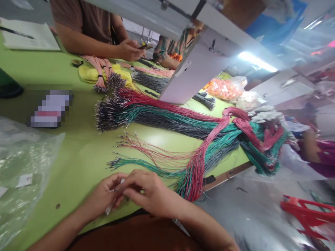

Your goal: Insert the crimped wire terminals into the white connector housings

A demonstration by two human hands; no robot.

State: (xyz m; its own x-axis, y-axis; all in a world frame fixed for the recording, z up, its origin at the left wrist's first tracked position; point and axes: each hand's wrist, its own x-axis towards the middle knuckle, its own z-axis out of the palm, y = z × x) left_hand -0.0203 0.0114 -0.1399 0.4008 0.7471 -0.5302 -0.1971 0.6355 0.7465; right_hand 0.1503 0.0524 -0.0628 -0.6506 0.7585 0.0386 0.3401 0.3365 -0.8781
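Observation:
My left hand (pixel 106 195) and my right hand (pixel 145 191) meet at the near edge of the green table (pixel 78 157). Both are pinched together on a small white connector (pixel 115 190) between the fingertips; it is too small to make out well. Just beyond my hands, loose red wires (pixel 157 153) and green wires (pixel 141 167) with metal terminals fan out to the left. Behind them lies a big bundle of red, green and grey wires (pixel 167 116) that hangs over the table's right edge.
A clear plastic bag (pixel 21 174) lies at the left. Across the table a person's hand (pixel 129 50) holds a small tool, beside pink wire bundles (pixel 103 75) on a yellow cloth. A grey slanted panel (pixel 193 69) stands at the middle back. Bags of orange and white parts sit at the right.

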